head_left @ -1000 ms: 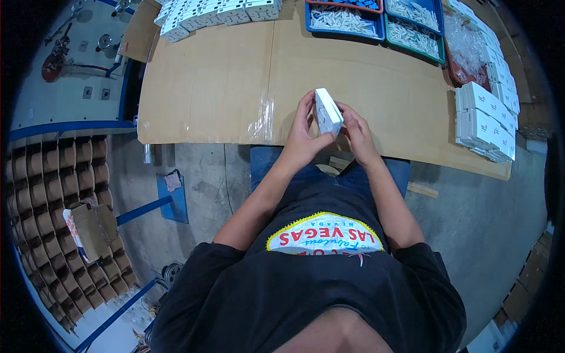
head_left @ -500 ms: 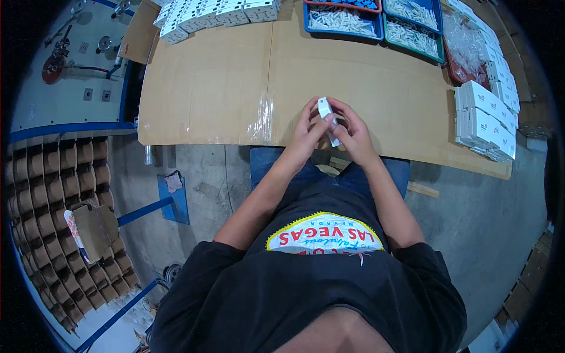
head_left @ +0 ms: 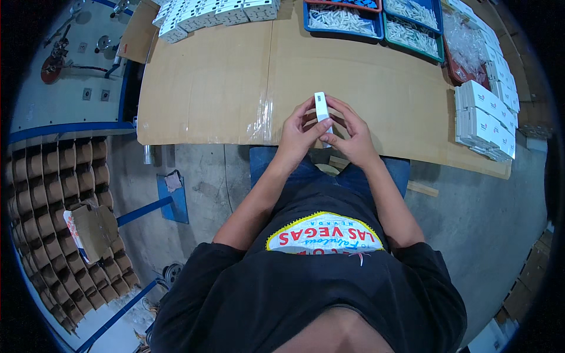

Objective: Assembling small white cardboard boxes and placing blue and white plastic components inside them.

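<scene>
Between my two hands is a small, narrow white box [head_left: 321,107], held above the near edge of the cardboard-covered table [head_left: 206,88]. Its narrow side faces up and bears a small dark mark near the far end. My left hand [head_left: 298,130] grips it from the left, thumb pressed on its near part. From the other side my right hand [head_left: 355,134] grips it too, with fingers curled along the far part and thumb near the lower end. The fingers hide some of the box's sides.
Stacked white boxes [head_left: 220,13] stand at the far left, more white boxes [head_left: 485,123] at the right edge. Blue trays [head_left: 347,34] and a green tray [head_left: 438,57] hold small white pieces. Clear plastic bags [head_left: 465,38] fill a red tray. Cardboard dividers [head_left: 41,194] lie at left.
The white box has turned more upright in the picture, and its far end has shifted slightly left and away from me. Both hands have adjusted their fingers around it.
</scene>
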Available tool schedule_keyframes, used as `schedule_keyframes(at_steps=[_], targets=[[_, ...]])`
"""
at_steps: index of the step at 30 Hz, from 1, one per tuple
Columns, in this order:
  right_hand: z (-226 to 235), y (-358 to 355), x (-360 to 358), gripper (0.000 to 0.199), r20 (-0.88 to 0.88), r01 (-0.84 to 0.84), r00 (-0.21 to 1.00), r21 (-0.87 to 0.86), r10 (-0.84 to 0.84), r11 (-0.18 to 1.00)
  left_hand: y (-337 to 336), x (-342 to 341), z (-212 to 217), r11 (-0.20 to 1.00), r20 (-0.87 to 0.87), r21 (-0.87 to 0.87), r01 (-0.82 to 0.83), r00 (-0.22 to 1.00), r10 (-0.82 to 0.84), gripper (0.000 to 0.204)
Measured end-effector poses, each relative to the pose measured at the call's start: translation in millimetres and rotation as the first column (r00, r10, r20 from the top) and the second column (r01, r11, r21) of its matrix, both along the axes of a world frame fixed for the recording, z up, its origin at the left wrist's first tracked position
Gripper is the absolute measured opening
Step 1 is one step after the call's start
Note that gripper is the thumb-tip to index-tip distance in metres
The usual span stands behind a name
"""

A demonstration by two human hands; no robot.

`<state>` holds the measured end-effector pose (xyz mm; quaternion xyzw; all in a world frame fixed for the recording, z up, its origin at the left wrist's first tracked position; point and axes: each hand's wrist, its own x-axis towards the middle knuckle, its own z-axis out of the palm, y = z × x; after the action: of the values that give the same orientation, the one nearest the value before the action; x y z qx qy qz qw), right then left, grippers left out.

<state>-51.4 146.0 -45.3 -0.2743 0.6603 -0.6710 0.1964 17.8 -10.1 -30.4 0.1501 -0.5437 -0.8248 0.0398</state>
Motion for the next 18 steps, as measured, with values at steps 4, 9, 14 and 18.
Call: schedule_keyframes(at_steps=[4,9,14,18], targets=[[-2,0,4,0.078,0.052,0.026,0.998,-0.050,-0.024,0.998,-5,-2,-1,0.997,-0.059,-0.047,0.054,0.997,-0.057,0.067],[-2,2,2,0.072,-0.213,-0.004,0.977,0.093,0.024,0.996,-4,-1,-11,0.988,-0.111,-0.151,-0.028,0.994,0.011,0.064],[4,-1,5,0.063,-0.344,-0.017,0.936,0.183,0.080,0.983,-3,1,-18,0.978,-0.116,-0.197,-0.074,0.992,0.051,0.060],[5,-2,7,0.057,-0.393,-0.013,0.915,0.212,0.097,0.977,-2,3,-23,0.974,-0.141,-0.207,-0.093,0.988,0.064,0.058]])
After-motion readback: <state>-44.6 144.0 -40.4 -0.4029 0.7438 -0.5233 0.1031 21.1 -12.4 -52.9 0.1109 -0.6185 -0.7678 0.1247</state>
